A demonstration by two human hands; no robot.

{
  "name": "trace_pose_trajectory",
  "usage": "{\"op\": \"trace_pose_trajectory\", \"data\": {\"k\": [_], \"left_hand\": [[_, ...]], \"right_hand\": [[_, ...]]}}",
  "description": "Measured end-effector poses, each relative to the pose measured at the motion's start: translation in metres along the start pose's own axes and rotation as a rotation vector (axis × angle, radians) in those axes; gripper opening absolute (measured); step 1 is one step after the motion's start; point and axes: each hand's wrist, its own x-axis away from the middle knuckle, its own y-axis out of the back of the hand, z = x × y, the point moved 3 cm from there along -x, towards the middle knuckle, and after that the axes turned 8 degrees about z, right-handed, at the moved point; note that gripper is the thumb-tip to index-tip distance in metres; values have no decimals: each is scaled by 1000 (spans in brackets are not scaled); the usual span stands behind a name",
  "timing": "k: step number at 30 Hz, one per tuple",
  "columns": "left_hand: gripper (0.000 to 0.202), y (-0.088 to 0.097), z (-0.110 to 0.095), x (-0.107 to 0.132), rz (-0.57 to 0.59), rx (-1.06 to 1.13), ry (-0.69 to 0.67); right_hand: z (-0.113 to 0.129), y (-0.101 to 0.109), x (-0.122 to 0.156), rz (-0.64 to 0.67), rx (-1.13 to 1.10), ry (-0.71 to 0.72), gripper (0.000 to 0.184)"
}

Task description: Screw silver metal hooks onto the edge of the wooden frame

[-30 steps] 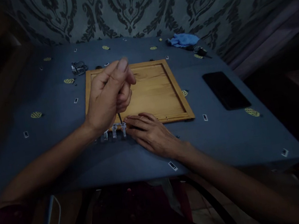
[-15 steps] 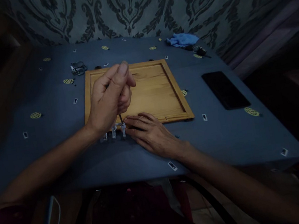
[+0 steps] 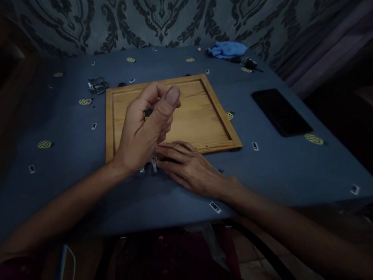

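My left hand (image 3: 151,124) is closed around a screwdriver (image 3: 148,113); only a bit of its black-and-yellow handle shows, and the shaft is hidden behind the hand. Below that fist, shiny metal hinges (image 3: 154,164) sit at the near edge of a shallow framed wooden panel (image 3: 192,116). My right hand (image 3: 188,165) lies flat with fingers stretched over the panel's near edge, its fingertips touching or right beside a hinge. Small dark holes mark the near frame rail, to the right of this hand.
A dark phone (image 3: 281,112) lies on the blue patterned tablecloth (image 3: 75,194) at the right. A blue cloth (image 3: 228,49) and a black object (image 3: 248,64) are at the back right. Small metal parts (image 3: 97,85) lie behind the panel's left corner, before the patterned wall (image 3: 160,8).
My left fist has turned and shifted right and slightly down, covering the screwdriver shaft that showed before and part of the hinges. My right hand and the panel stay put.
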Motion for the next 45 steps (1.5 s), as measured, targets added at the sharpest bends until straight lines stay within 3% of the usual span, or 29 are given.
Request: {"op": "trace_pose_trajectory", "data": {"k": [14, 26, 37, 40, 45], "left_hand": [[38, 2, 1, -5, 50, -18, 55], [37, 1, 3, -14, 261, 47, 89], [18, 11, 2, -18, 422, 167, 180], [19, 11, -1, -18, 347, 146, 160], [28, 8, -20, -15, -7, 49, 95]], "right_hand": [[-3, -1, 0, 47, -3, -4, 31], [-4, -2, 0, 61, 0, -16, 31], [-3, 0, 0, 59, 16, -8, 30], [-3, -2, 0, 67, 22, -8, 31], [-4, -3, 1, 81, 4, -10, 33]]}}
